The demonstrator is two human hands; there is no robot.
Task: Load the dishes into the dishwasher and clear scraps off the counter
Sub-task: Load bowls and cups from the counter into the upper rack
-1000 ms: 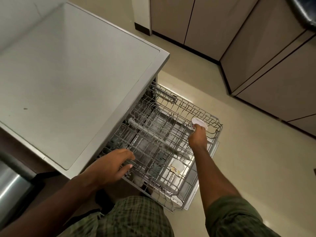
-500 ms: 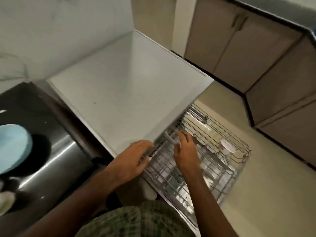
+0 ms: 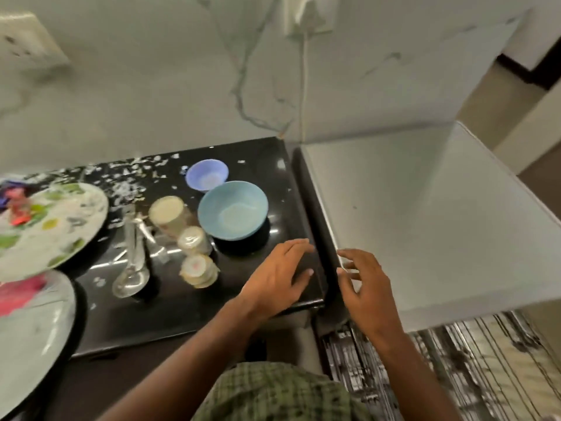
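Your view has swung off the pulled-out dishwasher rack [image 3: 455, 369], now at lower right, onto the black counter [image 3: 170, 311]. Both hands have left the rack empty: your left hand [image 3: 279, 281] lies flat, fingers spread, at the counter's right edge, your right hand [image 3: 367, 287] hovers loose just beside it. The dishes wait: the blue bowl [image 3: 233, 209] nearest, scraps [image 3: 127, 186] behind.

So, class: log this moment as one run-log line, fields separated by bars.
left hand: open, over black counter | right hand: open, empty | nearest dish: teal bowl | rack: pulled out
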